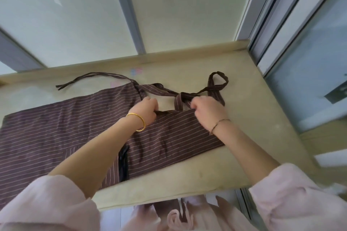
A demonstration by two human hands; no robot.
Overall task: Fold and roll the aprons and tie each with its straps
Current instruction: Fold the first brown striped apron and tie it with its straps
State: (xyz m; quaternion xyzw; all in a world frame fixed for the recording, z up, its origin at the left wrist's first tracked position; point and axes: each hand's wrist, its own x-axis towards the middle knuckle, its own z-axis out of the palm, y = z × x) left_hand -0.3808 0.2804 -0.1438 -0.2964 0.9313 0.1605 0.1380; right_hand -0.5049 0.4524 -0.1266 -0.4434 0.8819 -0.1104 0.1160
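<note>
A brown apron (65, 127) with thin pale stripes lies spread flat on a beige counter (244, 137). Its bib end points right. My left hand (146, 110) grips the bib's far top edge with curled fingers. My right hand (206, 110) grips the same edge further right, where the neck strap joins. The neck strap (216, 84) loops and crosses on the counter beyond my hands. A thin waist strap (90, 78) trails off to the far left. A dark pocket slit (123, 163) shows near the front edge.
A raised beige ledge (169, 54) and frosted window panes back the counter. A sliding window frame (281, 33) bounds it on the right. More brown striped cloth (169, 210) hangs below the counter's front edge, by my pink clothing.
</note>
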